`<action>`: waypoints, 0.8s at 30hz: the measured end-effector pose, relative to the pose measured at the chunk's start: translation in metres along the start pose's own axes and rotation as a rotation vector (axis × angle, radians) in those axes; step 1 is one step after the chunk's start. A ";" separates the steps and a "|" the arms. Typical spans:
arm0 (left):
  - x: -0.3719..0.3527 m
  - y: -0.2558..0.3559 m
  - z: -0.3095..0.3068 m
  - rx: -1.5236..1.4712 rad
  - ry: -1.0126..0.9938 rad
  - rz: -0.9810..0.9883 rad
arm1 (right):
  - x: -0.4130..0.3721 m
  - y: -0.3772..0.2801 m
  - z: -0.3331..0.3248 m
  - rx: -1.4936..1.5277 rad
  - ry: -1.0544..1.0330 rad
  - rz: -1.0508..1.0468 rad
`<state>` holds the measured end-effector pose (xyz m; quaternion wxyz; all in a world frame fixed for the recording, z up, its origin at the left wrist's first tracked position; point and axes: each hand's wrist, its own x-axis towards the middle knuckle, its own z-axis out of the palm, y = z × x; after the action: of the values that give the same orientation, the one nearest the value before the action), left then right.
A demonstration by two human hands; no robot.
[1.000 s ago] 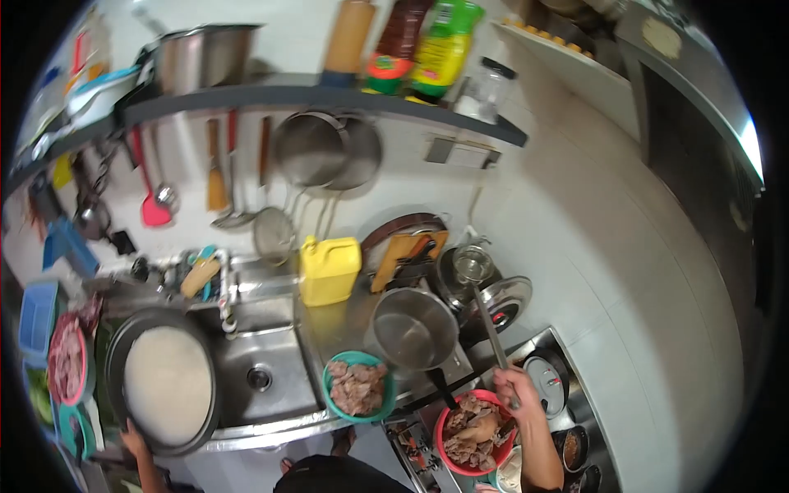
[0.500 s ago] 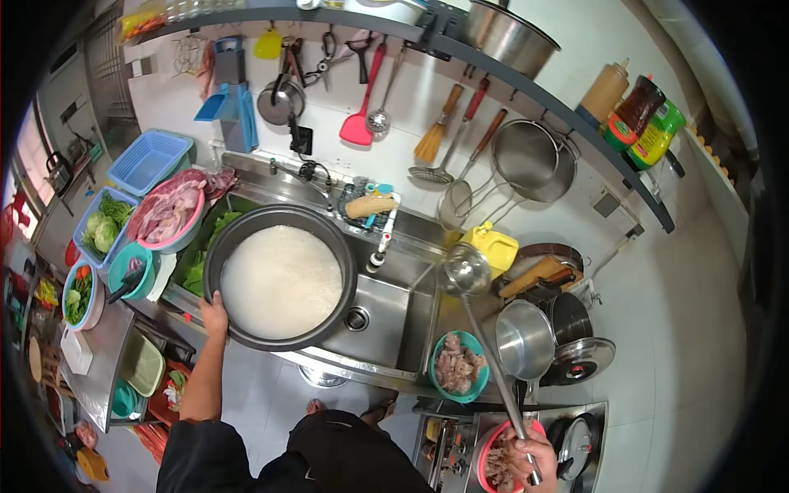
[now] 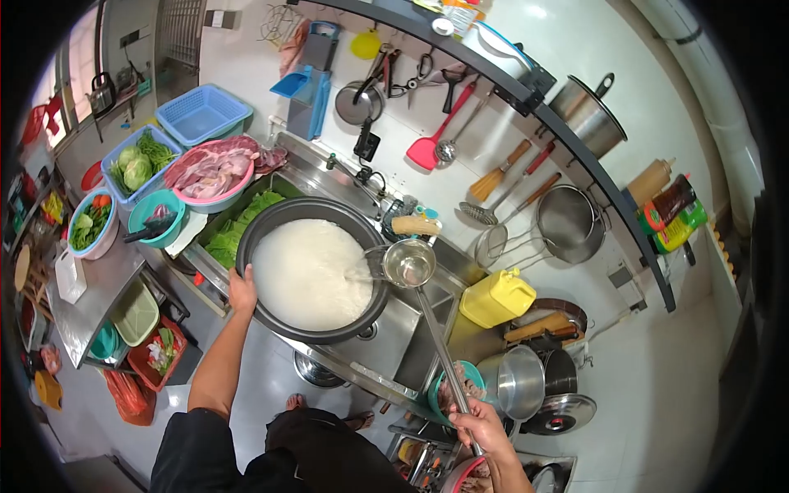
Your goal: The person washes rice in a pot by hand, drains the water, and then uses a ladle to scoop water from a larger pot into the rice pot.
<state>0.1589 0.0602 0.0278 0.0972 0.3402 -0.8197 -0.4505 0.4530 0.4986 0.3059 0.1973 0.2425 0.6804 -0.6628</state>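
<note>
A large dark pot (image 3: 308, 279) of rice in cloudy water rests over the sink (image 3: 403, 337). My left hand (image 3: 242, 289) grips its left rim. In my right hand (image 3: 478, 425) is the handle of a long metal ladle (image 3: 408, 263). The ladle's bowl is tipped at the pot's right rim, and liquid runs from it into the pot. Below the ladle handle, a teal bowl (image 3: 441, 394) of meat pieces is partly hidden. Green leaves (image 3: 242, 230) lie in the basin to the left of the pot.
A pink-rimmed bowl of raw meat (image 3: 211, 171), a blue basket of vegetables (image 3: 140, 164) and an empty blue basket (image 3: 203, 113) stand at the left. A yellow jug (image 3: 497, 297) and metal pots (image 3: 519, 384) are at the right. Utensils hang on the wall behind.
The ladle has moved left from beside the yellow jug to the pot's rim and tipped. My right hand has shifted left and up. The view has turned.
</note>
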 end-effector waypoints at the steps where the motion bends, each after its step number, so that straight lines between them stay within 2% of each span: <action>1: 0.002 -0.004 0.003 0.003 0.033 0.036 | 0.006 0.000 0.001 -0.066 0.015 -0.014; 8: 0.002 -0.006 0.004 -0.098 0.058 0.069 | 0.028 -0.002 0.005 -0.565 0.173 -0.049; 11: 0.003 -0.005 0.004 -0.098 0.041 0.058 | 0.035 0.007 -0.001 -0.977 0.212 -0.423; 17: 0.000 0.000 0.001 -0.071 0.021 0.039 | 0.019 -0.001 0.004 -1.334 0.328 -0.437; 20: 0.002 -0.003 0.004 -0.062 0.051 0.055 | 0.016 0.008 -0.003 -1.388 0.405 -0.500; 23: 0.001 -0.004 0.004 -0.045 0.051 0.061 | 0.013 0.021 -0.011 -1.281 0.462 -0.550; 24: 0.000 -0.002 0.002 -0.037 0.049 0.057 | 0.010 0.029 -0.018 -1.128 0.413 -0.512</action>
<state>0.1586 0.0608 0.0253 0.1366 0.3257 -0.8179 -0.4542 0.4628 0.5178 0.2772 -0.0044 0.0545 0.9840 -0.1698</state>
